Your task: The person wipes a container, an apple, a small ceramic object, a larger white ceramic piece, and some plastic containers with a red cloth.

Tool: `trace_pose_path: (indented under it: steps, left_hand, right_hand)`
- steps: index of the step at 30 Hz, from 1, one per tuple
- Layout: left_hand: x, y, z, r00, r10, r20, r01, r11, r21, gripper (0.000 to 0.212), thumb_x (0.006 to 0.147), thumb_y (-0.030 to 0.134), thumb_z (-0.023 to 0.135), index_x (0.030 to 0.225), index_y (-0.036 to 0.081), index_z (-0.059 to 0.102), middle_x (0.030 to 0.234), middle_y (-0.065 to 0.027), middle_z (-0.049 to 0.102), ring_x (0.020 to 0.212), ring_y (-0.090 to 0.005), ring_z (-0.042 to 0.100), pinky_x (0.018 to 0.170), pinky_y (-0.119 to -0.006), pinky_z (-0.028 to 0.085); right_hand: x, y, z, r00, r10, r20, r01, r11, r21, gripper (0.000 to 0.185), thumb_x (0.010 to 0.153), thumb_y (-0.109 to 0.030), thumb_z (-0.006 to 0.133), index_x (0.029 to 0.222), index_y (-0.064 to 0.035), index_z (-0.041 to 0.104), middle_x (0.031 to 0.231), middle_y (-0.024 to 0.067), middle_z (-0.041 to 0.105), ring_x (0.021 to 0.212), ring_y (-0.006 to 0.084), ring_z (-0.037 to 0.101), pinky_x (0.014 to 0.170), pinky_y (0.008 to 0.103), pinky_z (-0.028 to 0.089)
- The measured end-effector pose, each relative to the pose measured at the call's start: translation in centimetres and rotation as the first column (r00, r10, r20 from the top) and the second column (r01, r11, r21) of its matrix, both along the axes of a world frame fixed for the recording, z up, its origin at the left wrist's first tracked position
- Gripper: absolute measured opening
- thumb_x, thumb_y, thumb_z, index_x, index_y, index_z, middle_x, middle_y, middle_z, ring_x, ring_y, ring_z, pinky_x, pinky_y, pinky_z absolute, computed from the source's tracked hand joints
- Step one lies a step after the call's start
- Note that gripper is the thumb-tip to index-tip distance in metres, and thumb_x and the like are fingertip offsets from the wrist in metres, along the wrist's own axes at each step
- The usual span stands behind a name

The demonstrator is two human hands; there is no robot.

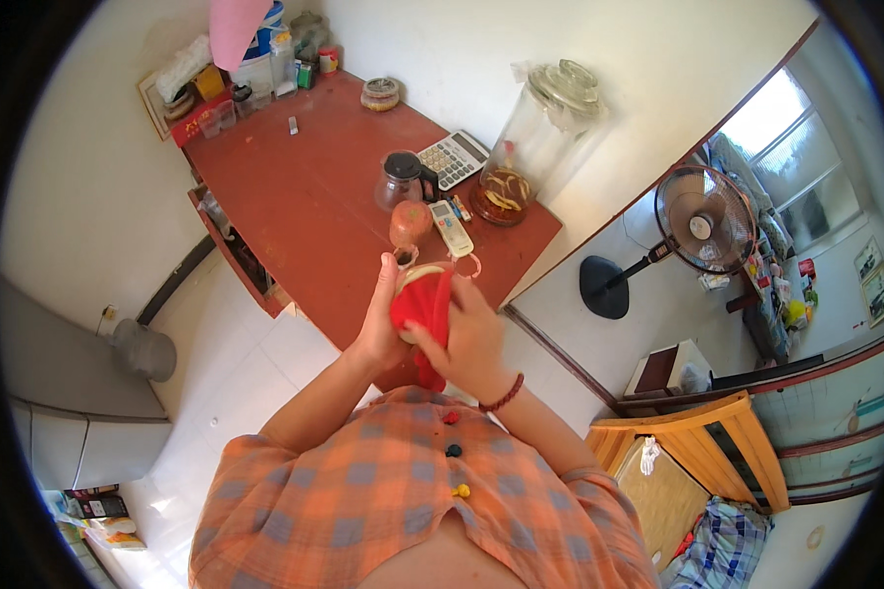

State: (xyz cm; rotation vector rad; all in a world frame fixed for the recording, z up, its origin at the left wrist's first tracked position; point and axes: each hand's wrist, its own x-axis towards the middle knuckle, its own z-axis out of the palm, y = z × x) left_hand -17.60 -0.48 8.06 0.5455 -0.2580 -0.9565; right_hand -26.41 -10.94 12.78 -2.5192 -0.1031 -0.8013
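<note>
Over the near edge of the table, my left hand [383,324] grips a round object with a pale rim [417,274], its thumb pointing up along the side. My right hand [475,335] presses a red cloth [421,300] against that object, and its fingers look slightly blurred. Most of the object is hidden by the cloth and hands, so its kind is unclear. One end of the cloth hangs down towards my checked shirt. Just beyond my hands are a round reddish-brown pot [411,223], a glass teapot with a black lid [400,182] and a white remote control [451,230].
The red-brown table [295,199] also bears a calculator [454,160], a large glass jar [512,173] holding dark liquid, and a stack of round containers [380,95]. An open drawer [237,258] juts out at left. Beyond a doorway at right stands a fan [700,224].
</note>
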Motion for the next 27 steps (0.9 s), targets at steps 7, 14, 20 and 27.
trace_pose_path:
  steps: [7,14,20,27]
  left_hand:
    - [-1.0,1.0,-0.1,0.999,0.038,0.021,-0.041,0.989,0.14,0.054,0.095,0.054,0.045,0.125,0.009,0.049,0.109,-0.0056,0.058,0.098,-0.0169,0.058,0.085,-0.035,0.049]
    - [0.8,1.2,1.0,0.994,0.091,-0.061,-0.091,0.996,-0.005,0.051,0.088,0.033,0.054,0.13,0.005,0.047,0.133,-0.0133,0.053,0.12,-0.0263,0.052,0.103,-0.041,0.041]
    - [0.3,-0.4,1.8,0.981,0.162,-0.11,-0.17,0.983,-0.067,0.056,0.095,0.044,0.044,0.128,-0.001,0.048,0.128,-0.0127,0.055,0.115,-0.0234,0.055,0.1,-0.038,0.043]
    - [-0.6,-0.9,2.9,0.955,0.298,-0.006,-0.298,0.954,-0.042,0.049,0.096,0.04,0.043,0.129,0.004,0.047,0.13,-0.0138,0.054,0.115,-0.0267,0.055,0.102,-0.041,0.041]
  right_hand:
    - [2.5,-4.2,-1.3,0.992,-0.12,-0.032,0.124,0.972,0.198,0.028,0.086,-0.024,0.065,0.104,-0.0025,0.063,0.1,0.0133,0.061,0.084,0.0313,0.062,0.07,0.0383,0.051]
    - [0.6,-4.1,-0.8,0.982,0.188,-0.017,-0.001,0.091,0.996,0.038,0.09,-0.022,0.064,0.118,0.0015,0.056,0.111,0.0098,0.063,0.096,0.0206,0.062,0.085,0.034,0.05]
    - [0.3,-0.7,-2.3,0.978,0.187,0.088,-0.196,0.974,0.114,0.048,0.079,-0.022,0.07,0.12,0.0012,0.058,0.138,0.0212,0.039,0.129,0.0419,0.034,0.106,0.0496,0.032]
    - [1.2,-1.4,-3.2,0.977,-0.14,0.159,0.031,0.837,0.546,0.044,0.083,-0.018,0.066,0.119,0.0035,0.054,0.123,0.0219,0.049,0.112,0.0401,0.049,0.095,0.044,0.041]
